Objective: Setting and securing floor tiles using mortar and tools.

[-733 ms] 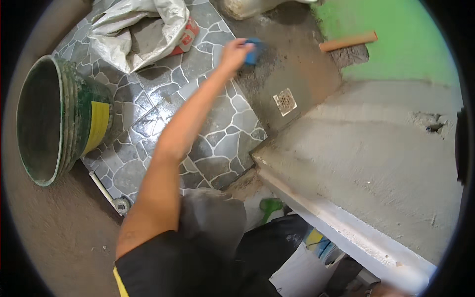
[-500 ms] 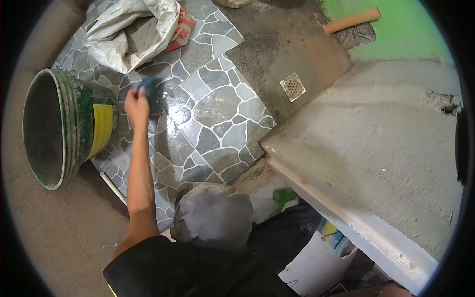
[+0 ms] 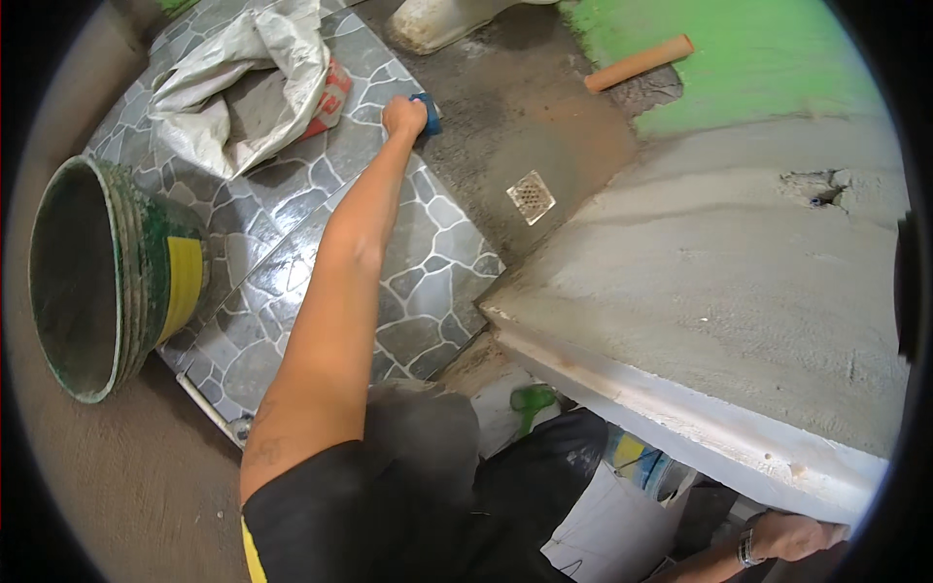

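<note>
- A broad grey cement slab (image 3: 719,291) with a white front edge filled the right side of the view, sloping down toward the lower right.
- A stone-patterned tiled floor (image 3: 292,243) in grey and blue spread across the upper left and centre, meeting bare wet mortar near a small square floor drain (image 3: 531,196).
- A large green and yellow bucket (image 3: 107,277) lay tipped on its side at the left edge of the tiles, its mouth open toward the viewer.
- A crumpled whitish cement sack (image 3: 243,87) rested on the tiles at the top, just beside the outstretched arm.
- A wooden handle (image 3: 639,62) lay at the top right, on the border of a green-painted patch.
- The left hand (image 3: 402,116) reached far forward over the tiles, fingers closed around a small blue sponge (image 3: 426,112); the sponge sat at the far side of the fingers, pressed to the tile at the edge of the mortar.
- The right hand (image 3: 789,536), wearing a wrist bracelet, sat low at the bottom right under the slab edge; whether its fingers were open or closed could not be told.
</note>
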The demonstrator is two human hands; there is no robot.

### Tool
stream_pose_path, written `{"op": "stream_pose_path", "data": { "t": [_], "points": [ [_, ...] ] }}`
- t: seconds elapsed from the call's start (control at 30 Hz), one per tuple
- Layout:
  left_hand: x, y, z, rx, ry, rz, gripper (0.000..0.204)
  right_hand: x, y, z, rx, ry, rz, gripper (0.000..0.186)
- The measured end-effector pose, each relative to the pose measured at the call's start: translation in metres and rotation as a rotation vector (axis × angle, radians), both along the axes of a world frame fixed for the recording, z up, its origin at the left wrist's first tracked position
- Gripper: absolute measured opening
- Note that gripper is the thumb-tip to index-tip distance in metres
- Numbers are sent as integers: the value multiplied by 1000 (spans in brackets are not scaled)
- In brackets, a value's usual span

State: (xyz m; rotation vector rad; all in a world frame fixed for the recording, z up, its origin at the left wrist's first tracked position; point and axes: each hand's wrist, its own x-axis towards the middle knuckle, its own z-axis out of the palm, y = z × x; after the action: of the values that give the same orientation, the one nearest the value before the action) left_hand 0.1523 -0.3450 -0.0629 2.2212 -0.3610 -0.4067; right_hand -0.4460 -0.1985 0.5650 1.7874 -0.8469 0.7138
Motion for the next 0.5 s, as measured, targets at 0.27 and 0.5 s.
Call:
{"op": "stream_pose_path", "data": {
  "t": [0.27, 0.5],
  "points": [
    [3, -5, 94, -807, 817, 65, 16, -24, -16, -13, -25, -183, 279, 58],
    [-50, 354, 283, -883, -343, 291, 9, -27, -33, -27, -247, 6, 211, 33]
  ]
}}
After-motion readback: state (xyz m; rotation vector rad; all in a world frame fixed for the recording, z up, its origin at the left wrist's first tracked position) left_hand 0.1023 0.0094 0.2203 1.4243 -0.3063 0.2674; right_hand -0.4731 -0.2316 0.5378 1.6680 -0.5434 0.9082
